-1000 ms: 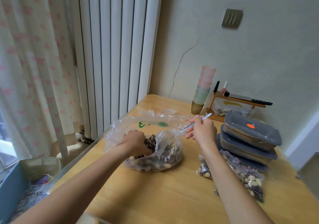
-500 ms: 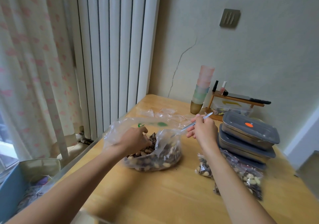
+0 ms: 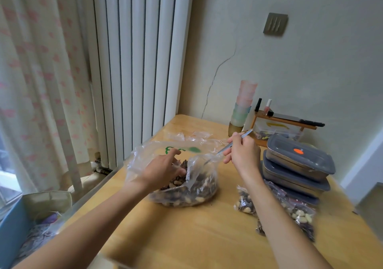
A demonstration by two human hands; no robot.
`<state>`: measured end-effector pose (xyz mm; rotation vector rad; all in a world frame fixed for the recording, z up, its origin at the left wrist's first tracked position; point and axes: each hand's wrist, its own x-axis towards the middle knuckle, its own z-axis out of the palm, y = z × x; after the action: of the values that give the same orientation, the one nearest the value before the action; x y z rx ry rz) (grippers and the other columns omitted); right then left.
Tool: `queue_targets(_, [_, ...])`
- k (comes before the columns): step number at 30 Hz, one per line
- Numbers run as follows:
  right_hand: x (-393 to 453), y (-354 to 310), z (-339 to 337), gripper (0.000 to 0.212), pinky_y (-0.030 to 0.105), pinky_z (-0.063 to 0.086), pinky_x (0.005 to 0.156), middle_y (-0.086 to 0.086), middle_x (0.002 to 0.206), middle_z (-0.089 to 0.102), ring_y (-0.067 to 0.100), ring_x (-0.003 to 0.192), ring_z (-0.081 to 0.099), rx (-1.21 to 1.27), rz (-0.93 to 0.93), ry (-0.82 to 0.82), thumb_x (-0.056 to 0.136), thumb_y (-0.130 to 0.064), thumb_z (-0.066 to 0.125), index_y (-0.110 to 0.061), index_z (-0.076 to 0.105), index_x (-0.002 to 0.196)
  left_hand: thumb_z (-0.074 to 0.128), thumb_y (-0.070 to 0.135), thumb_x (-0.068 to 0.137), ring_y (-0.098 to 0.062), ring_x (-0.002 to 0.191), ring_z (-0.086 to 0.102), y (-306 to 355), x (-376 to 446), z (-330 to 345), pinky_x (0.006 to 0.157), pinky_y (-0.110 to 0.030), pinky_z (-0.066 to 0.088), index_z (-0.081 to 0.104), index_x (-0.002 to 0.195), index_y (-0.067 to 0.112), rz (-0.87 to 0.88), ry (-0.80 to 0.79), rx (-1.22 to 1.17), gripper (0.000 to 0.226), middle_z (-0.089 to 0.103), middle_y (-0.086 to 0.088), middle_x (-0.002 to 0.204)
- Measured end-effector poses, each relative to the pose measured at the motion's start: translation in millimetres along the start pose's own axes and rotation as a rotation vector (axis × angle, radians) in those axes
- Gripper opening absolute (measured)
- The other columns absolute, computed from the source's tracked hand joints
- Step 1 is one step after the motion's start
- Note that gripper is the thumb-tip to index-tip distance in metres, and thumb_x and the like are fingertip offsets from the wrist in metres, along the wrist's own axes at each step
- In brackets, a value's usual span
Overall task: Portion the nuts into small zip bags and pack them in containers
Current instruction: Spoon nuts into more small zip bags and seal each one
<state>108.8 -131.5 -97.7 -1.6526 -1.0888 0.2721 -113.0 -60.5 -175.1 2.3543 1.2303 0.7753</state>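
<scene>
hands work at our nut bag on the desk: left hand reaches inside, fingers curled among nuts, grip unclear; right hand pinches a spoon.

Large clear plastic bag of mixed nuts open on the table, small filled zip bags right of it, two lidded grey containers stacked behind

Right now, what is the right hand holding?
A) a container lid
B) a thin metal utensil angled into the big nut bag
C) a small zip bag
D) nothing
B: the right hand grips a thin metal utensil whose lower end dips into the open big nut bag.
</scene>
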Motion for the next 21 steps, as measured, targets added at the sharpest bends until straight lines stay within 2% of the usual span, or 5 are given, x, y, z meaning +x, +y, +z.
queue_targets(4, [-3,-15,3,0.035,0.009,0.041,0.055,0.006,0.058,0.069,0.010,0.048,0.064,-0.042,-0.136,-0.005,0.108,-0.025,0.042,-0.007,0.065,0.088,0.076,0.030,0.087,-0.011,0.093,0.062,-3,1,7,0.080,-0.020,0.049,0.044,0.139,0.019,0.010,-0.013,-0.052,0.062,0.070,-0.002,0.122])
queue_targets(10, [-1,-24,8,0.040,0.009,0.041,0.051,0.007,0.061,0.069,0.011,0.041,0.062,-0.081,-0.219,0.033,0.110,-0.023,0.040,0.000,0.063,0.087,0.077,0.026,0.087,-0.020,0.103,0.067,-4,5,7,0.087,-0.030,0.055,0.049,0.137,0.013,-0.044,0.090,-0.023,0.059,0.072,-0.006,0.121])
queue_targets(15, [-2,-13,12,0.036,0.006,0.040,0.053,0.010,0.062,0.070,0.010,0.046,0.063,-0.059,-0.096,0.015,0.109,-0.021,0.039,-0.003,0.064,0.089,0.070,0.033,0.091,-0.023,0.117,0.058,-9,0,6,0.095,-0.027,0.047,0.048,0.140,0.008,-0.148,0.029,0.045,0.059,0.061,-0.009,0.132])
queue_targets(17, [-4,-3,15,0.034,0.011,0.043,0.058,0.007,0.060,0.070,0.012,0.047,0.065,-0.050,-0.006,-0.022,0.108,-0.020,0.038,-0.006,0.065,0.092,0.071,0.036,0.090,-0.021,0.115,0.054,-9,-4,7,0.090,-0.021,0.042,0.047,0.138,0.007,-0.160,0.005,0.049,0.061,0.057,-0.009,0.130])
queue_targets(21, [-4,20,22,0.036,0.038,0.055,0.073,0.003,0.059,0.073,0.018,0.054,0.069,-0.001,0.156,-0.067,0.107,-0.025,0.037,-0.011,0.068,0.094,0.076,0.048,0.081,-0.016,0.098,0.040,-5,-12,10,0.080,-0.022,0.034,0.046,0.127,0.008,-0.269,0.007,0.153,0.068,0.040,0.000,0.109])
